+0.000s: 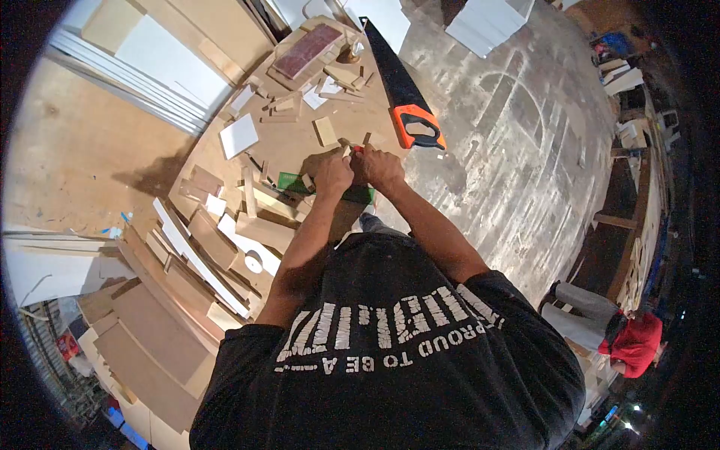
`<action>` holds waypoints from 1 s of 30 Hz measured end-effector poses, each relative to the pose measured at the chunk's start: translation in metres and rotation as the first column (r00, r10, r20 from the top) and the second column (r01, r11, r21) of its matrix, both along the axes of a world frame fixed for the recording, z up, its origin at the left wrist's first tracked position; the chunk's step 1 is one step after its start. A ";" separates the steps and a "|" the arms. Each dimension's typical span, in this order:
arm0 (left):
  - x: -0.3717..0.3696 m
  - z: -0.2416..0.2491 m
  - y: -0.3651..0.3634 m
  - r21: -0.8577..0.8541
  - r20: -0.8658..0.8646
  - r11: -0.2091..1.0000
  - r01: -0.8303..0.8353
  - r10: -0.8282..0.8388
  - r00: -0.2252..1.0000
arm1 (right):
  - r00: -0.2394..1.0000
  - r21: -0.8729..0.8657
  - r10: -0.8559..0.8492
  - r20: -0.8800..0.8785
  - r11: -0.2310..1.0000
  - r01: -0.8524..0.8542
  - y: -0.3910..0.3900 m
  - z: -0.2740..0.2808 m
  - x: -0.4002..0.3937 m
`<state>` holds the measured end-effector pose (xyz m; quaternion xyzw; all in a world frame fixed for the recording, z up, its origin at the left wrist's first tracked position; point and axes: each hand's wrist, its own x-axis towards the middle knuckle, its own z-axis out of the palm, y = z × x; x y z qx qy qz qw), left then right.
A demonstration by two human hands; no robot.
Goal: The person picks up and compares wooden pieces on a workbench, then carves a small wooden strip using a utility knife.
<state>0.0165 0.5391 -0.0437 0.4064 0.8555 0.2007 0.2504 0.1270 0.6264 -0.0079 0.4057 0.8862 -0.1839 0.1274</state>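
Our left hand (334,172) and right hand (384,169) mostly hide some red thing (358,150), both out at twelve o'clock; fingers curled, we can't tell on what.

A small red object (358,149), partly hidden, shows between the hands (383,168).

You have bare-looking wood in the pale piece (346,151) you hold. Your shirt (390,409) is matt black cloth with cracked white print; your saw (391,64) pairs dark metal with orange-and-black plastic. Your white panel (239,136) looks smooth, the grey floor (525,135) scuffed, streaked.
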 end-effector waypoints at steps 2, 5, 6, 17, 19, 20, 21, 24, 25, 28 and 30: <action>-0.001 -0.005 0.001 -0.029 0.010 0.999 0.026 -0.026 1.000 | 0.999 0.037 0.045 0.010 0.998 -0.045 -0.001 0.012 0.002; -0.004 -0.004 -0.001 0.049 -0.069 0.998 0.035 -0.032 0.997 | 0.994 0.065 0.108 -0.005 0.992 -0.107 -0.009 0.040 0.006; -0.001 0.003 -0.002 0.096 -0.105 0.995 0.039 -0.029 0.994 | 0.992 0.071 0.125 -0.009 0.990 -0.124 -0.010 0.047 0.009; -0.009 -0.022 -0.007 0.228 -0.001 0.973 0.043 -0.044 0.999 | 0.969 -0.165 -0.009 -0.245 0.986 -0.033 0.048 -0.046 0.036; -0.008 -0.031 -0.010 0.281 0.089 0.960 -0.014 -0.011 0.996 | 0.913 -0.311 -0.198 -0.357 0.947 0.084 0.045 -0.042 0.040; -0.010 -0.037 -0.011 0.247 0.102 0.969 -0.017 -0.009 0.995 | 0.910 -0.349 -0.209 -0.358 0.934 0.078 0.042 -0.040 0.046; -0.012 -0.039 -0.011 0.207 0.113 0.978 -0.007 -0.017 0.993 | 0.904 -0.390 -0.233 -0.359 0.917 0.081 0.034 -0.033 0.052; -0.016 -0.044 -0.008 0.184 0.212 0.980 -0.080 0.040 0.976 | 0.910 -0.345 -0.218 -0.354 0.934 0.090 0.014 -0.053 0.062; -0.015 -0.040 -0.008 0.185 0.259 0.975 -0.124 0.074 0.963 | 0.930 -0.329 -0.193 -0.313 0.941 0.084 0.006 -0.044 0.063; -0.020 -0.018 -0.004 0.048 0.335 0.993 -0.109 0.087 0.938 | 0.959 -0.272 -0.143 -0.246 0.959 0.073 -0.005 -0.040 0.060; -0.031 -0.047 -0.001 0.031 0.351 0.997 -0.077 0.061 0.934 | 0.969 -0.234 -0.118 -0.217 0.970 0.065 -0.005 -0.040 0.058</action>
